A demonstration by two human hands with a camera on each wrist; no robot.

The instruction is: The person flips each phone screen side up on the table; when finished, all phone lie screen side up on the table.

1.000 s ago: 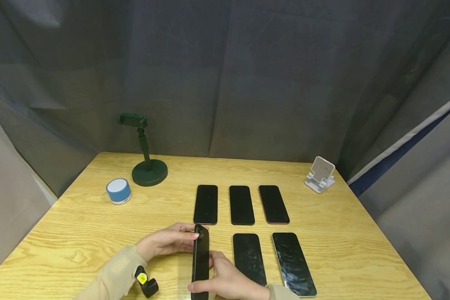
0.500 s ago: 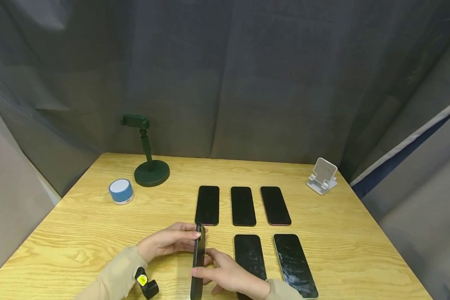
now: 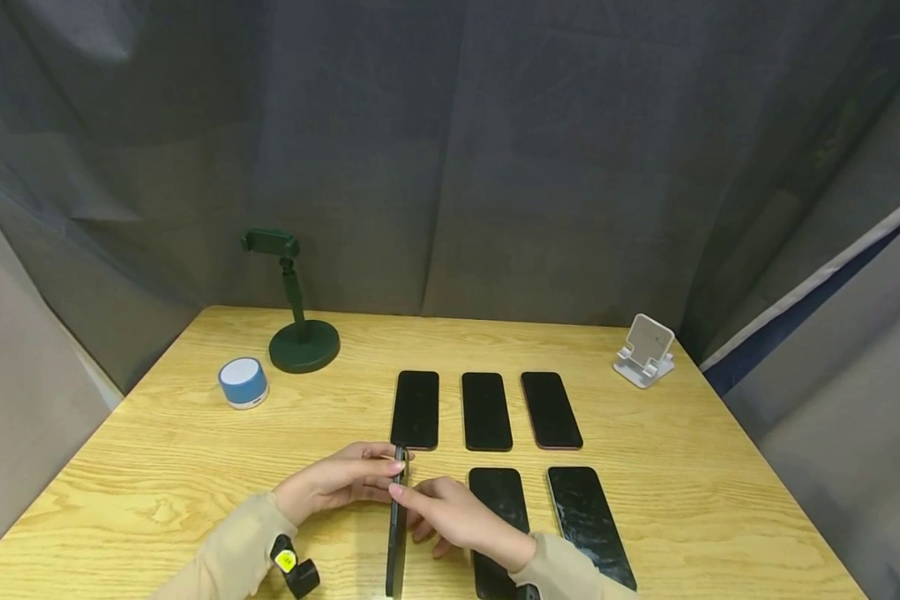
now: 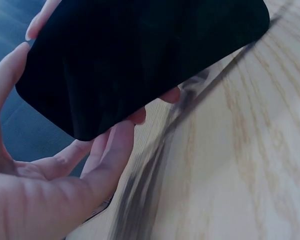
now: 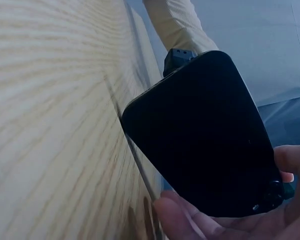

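A black smartphone (image 3: 395,546) stands nearly edge-on to the head view, on its long side just at or above the table. My left hand (image 3: 341,479) grips its far end between thumb and fingers. My right hand (image 3: 465,518) holds it from the right, thumb on the upper edge near the left thumb. In the left wrist view the phone's dark glossy screen (image 4: 140,55) faces the camera, with the left hand (image 4: 50,192) at its corner. The right wrist view shows its dark back (image 5: 195,130) with camera lenses near the right hand (image 5: 270,222).
Several dark phones lie on the wooden table (image 3: 157,467), including one beyond my hands (image 3: 416,408) and one beside my right wrist (image 3: 498,504). Behind stand a green phone stand (image 3: 303,346), a blue-and-white round speaker (image 3: 243,383) and a white folding stand (image 3: 645,350).
The phone has turned from showing its back to edge-on. My right hand has slid along it, away from me, toward the left hand. The left hand keeps its hold.
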